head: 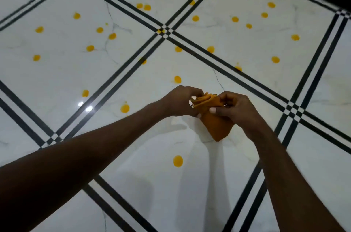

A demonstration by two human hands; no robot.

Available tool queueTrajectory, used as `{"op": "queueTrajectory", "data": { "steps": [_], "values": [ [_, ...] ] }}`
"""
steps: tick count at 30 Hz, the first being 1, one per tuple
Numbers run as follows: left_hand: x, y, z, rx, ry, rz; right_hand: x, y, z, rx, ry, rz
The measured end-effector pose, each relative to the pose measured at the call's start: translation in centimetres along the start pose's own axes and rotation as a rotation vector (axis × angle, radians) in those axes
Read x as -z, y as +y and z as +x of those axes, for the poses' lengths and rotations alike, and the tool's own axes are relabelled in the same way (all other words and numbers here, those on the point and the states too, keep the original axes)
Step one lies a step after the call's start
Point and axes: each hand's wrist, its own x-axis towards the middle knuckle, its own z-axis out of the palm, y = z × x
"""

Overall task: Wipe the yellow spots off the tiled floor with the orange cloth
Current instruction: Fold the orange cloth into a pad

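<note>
Floor: the tiled floor (190, 193) fills the view, glossy white marble-look tiles crossed by black double lines set diagonally.
Spots: yellow spots (178, 160) lie scattered over most tiles, thickest far from the person; none looks smeared, so by my judgement the wiping is not yet begun.
Arms: both bare forearms reach forward and meet near the middle of the view, held above the floor.
Cloth: the orange cloth (216, 125) is folded into a thick pad, held in the air between the two hands, not touching the tiles.
Cloth axis: its long axis runs from the layered open edges at the far end, between the fingertips, down and toward the person to a folded corner that hangs nearest the floor.
Left hand: the left hand (180, 102) pinches the layered edges on the cloth's left side, fingers curled narrow on the fabric.
Right hand: the right hand (237, 108) clamps the pad's right side, thumb across its face.
Nearest spot: one spot lies directly below the hanging corner, toward the person; another sits just beside the left wrist.
Next move: likely the pad goes flat to the floor, and the right hand holds more of it.
</note>
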Motion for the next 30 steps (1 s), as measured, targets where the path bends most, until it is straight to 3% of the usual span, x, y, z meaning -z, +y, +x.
{"op": "queueTrajectory", "data": {
  "steps": [4, 12, 16, 19, 23, 27, 30],
  "values": [
    [2.3, 0.7, -1.7, 0.027, 0.022, -0.037, 0.4, -2.2, 0.1, 0.047, -0.071, -0.029],
    [6.3, 0.2, -7.5, 0.192, 0.132, -0.263, -2.5, -4.9, -0.4, 0.286, 0.142, -0.079],
    [7.2, -0.1, -8.7, 0.298, 0.110, -0.136, -3.8, -7.1, -1.2, 0.368, 0.091, -0.156],
    [7.4, 1.1, -9.2, 0.174, 0.250, -0.021, -3.9, -9.5, -1.8, 0.432, 0.010, -0.196],
    [7.5, 3.6, -8.8, -0.013, 0.408, -0.119, -2.8, -11.7, -2.3, 0.503, 0.068, -0.251],
    [7.2, 4.8, -8.7, 0.116, 0.443, -0.240, -2.3, -11.3, -2.6, 0.494, 0.233, -0.210],
    [7.0, 4.9, -8.8, 0.166, 0.405, -0.289, -2.3, -10.2, -2.3, 0.450, 0.202, -0.187]
  ]
}}
